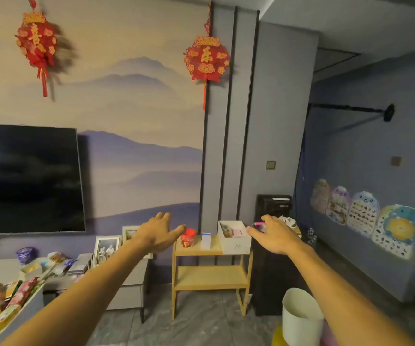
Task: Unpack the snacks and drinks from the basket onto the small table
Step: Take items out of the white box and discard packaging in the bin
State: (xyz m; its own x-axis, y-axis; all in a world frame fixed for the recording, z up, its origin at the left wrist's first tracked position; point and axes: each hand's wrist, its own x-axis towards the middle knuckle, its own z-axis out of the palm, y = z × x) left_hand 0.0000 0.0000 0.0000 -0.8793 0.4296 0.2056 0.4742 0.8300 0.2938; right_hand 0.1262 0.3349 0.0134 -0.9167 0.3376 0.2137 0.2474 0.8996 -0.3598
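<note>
Both my arms stretch forward at chest height. My left hand (157, 233) is open, palm down, fingers spread, holding nothing. My right hand (273, 236) is open too and empty. Snack packets (7, 303) in red, pink and yellow wrappers lie in a pile at the bottom left, on what looks like a white container (30, 308) whose edge shows; I cannot tell if it is the basket. Straight ahead stands a small wooden two-level table (209, 275), beyond both hands. On its top are a red cup (188, 238), a small white-blue box (206, 240) and a white open box (233, 238).
A grey TV cabinet (129, 288) at left carries photo frames, a purple tin (25, 254) and clutter under a wall-mounted TV (26, 178). A black appliance (272, 248) stands right of the wooden table. A white bin (301, 318) is at the bottom right on the grey tiled floor.
</note>
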